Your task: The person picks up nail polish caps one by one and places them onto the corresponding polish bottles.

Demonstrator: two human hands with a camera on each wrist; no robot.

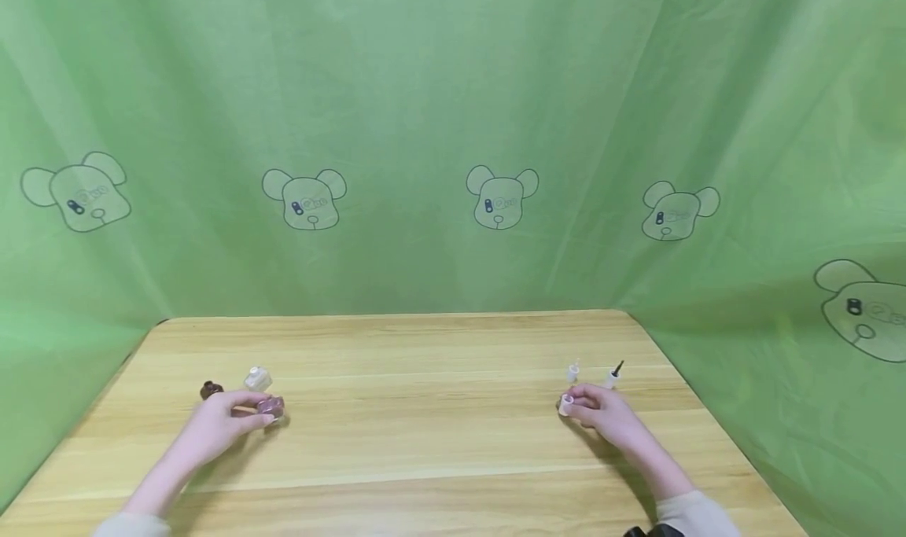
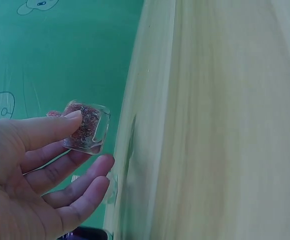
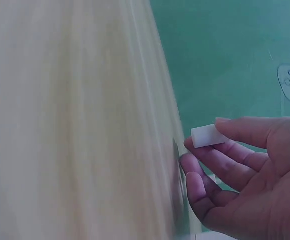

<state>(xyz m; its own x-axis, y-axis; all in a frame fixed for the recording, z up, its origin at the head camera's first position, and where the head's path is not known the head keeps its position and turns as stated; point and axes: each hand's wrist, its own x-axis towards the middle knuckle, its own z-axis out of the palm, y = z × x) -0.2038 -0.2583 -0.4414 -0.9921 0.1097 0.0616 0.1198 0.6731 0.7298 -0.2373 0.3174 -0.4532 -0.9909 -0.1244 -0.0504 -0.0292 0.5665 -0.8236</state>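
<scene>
Where the wooden table [image 1: 425,458] spreads: one top, with work at its 9 and 3 o'clock sides.
Left hand [image 1: 230,411]: at 9 o'clock, thumb and forefinger pinching the pink glitter bottle [image 2: 87,127], other fingers loosely spread.
Right hand [image 1: 609,415]: at 3 o'clock, thumb and fingers pinching a white cap [image 3: 204,136]; whether it carries a brush cannot be told.
Step in hand: probably handling one bottle and one cap as a pair; lifting or setting down, unclear.
Next move: seems to call for bringing these two together, squarely aligned, around mid-table.
Bottles: three; the pinched one, a clear bottle [image 1: 256,379] at the left hand's 1 o'clock, a dark brown bottle [image 1: 211,390] at its 11.
Caps: three; the pinched one, a pale-brush cap [image 1: 572,374] at the right hand's 11 o'clock, a dark-brush cap [image 1: 612,379] at its 12.
</scene>
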